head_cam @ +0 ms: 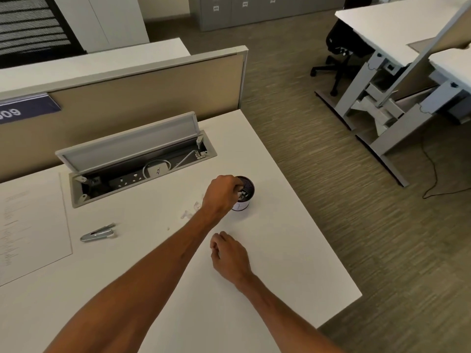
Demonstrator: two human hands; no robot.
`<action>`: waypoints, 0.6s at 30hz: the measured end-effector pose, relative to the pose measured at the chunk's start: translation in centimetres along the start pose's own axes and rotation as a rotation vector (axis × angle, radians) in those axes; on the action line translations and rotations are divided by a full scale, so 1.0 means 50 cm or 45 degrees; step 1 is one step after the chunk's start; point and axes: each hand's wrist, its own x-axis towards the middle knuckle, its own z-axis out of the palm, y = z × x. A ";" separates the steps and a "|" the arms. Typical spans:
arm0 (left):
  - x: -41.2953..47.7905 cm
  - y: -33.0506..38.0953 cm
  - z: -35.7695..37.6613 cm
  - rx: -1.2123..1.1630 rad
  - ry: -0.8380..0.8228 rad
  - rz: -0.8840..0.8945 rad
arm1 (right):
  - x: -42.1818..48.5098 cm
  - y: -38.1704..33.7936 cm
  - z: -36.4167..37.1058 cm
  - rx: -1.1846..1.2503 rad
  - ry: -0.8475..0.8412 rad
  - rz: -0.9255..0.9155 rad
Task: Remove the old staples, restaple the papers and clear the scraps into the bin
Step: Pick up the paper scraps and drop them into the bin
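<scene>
Two hands are at the desk's [280, 250] right side. The left hand [221, 193] pinches a white scrap [239, 193] over the upright round bin [244, 206]. Loose scraps [189, 212] lie just left of the bin. The right hand [229, 256] rests curled on the desk; I cannot tell what it grips, if anything. The stapler [98, 233] lies flat beside the papers [25, 225], its long axis running left to right.

Left hand [221, 191] pinches what seem paper scraps [239, 194] over the bin [241, 206].
</scene>
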 end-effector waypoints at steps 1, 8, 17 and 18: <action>-0.002 -0.001 0.000 -0.002 0.005 -0.007 | 0.003 0.000 -0.001 0.006 0.001 0.003; -0.043 -0.017 -0.028 -0.472 0.470 -0.205 | 0.030 -0.017 -0.009 0.092 0.120 0.021; -0.182 -0.222 -0.015 -0.168 0.243 -0.573 | 0.157 -0.071 -0.032 -0.104 0.141 0.086; -0.193 -0.236 -0.012 -0.120 0.143 -0.568 | 0.171 -0.075 -0.035 -0.170 0.082 0.106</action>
